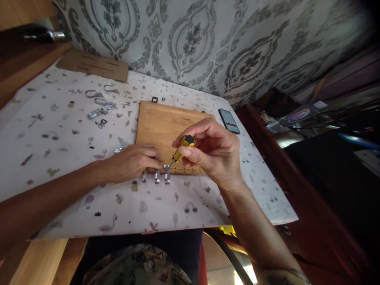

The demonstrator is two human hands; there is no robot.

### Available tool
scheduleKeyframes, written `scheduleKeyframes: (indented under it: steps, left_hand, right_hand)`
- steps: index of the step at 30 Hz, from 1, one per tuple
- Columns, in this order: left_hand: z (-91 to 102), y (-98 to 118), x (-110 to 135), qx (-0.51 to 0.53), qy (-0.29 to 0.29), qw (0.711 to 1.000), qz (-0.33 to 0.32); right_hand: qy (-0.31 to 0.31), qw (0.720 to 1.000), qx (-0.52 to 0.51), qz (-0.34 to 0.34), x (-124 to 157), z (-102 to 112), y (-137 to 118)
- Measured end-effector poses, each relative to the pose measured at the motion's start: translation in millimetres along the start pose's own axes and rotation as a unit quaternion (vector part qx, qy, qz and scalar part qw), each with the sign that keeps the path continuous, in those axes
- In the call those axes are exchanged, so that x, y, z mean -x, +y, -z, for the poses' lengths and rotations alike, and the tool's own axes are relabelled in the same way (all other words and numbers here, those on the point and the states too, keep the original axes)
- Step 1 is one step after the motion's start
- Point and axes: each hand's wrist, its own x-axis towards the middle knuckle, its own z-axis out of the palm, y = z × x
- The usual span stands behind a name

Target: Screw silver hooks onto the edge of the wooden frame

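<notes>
My right hand (213, 152) grips a small yellow and black screwdriver (183, 148), its shaft slanting down to the left. The tip meets a shiny metal clip (166, 175) at the near edge of a wooden board (166, 122). Two similar metal pieces stand beside it along that edge, one of them a metal clip (157, 176). My left hand (138, 161) rests on the board's near left corner, fingers bent and pressed by the clips. Whether those fingertips pinch a part is hidden. Just behind that hand lies more shiny metal hardware (121, 145).
Loose metal hardware (102, 110) and curved strips (94, 94) lie on the patterned tablecloth (74, 158) at the left. A cardboard piece (92, 65) sits by the wall. A phone (228, 121) is right of the board. Beyond the table's right side is a plastic bottle (297, 116).
</notes>
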Motion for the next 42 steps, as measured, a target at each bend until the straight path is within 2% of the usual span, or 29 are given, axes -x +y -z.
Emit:
scheduleKeyframes:
  steps: [5,7,12,16,21,24,29,42]
  left_hand:
    - [1.2,-0.8,-0.4,0.001,-0.009,1.0,-0.017]
    - [1.2,-1.0,-0.3,0.002,-0.009,1.0,-0.019]
    - [0.0,-1.3,0.2,0.009,-0.007,1.0,-0.011]
    - [1.8,-0.6,-0.4,-0.003,-0.011,1.0,-0.02]
    - [4.4,0.4,-1.3,-0.016,-0.02,0.999,-0.019]
    - [3.7,-0.1,-1.3,-0.018,-0.015,0.999,-0.021]
    - [2.8,-0.2,-0.9,-0.021,-0.014,0.999,-0.022]
    - [4.1,-0.8,-1.4,-0.009,-0.016,1.0,-0.024]
  right_hand:
    - [-0.061,0.998,0.024,0.009,7.1,11.9,-5.0]
    - [-0.06,0.998,0.025,0.016,8.8,13.5,-6.9]
    - [0.014,0.999,0.024,0.022,10.2,6.0,-7.3]
    - [0.032,0.999,-0.006,0.01,14.3,3.0,-6.5]
    - [0.146,0.987,-0.007,0.067,18.6,8.0,-1.3]
    - [0.18,0.981,0.016,0.065,18.5,8.7,2.6]
    - [0.172,0.984,0.021,0.037,18.6,6.0,7.3]
    - [0.149,0.988,-0.002,0.045,18.6,5.6,8.7]
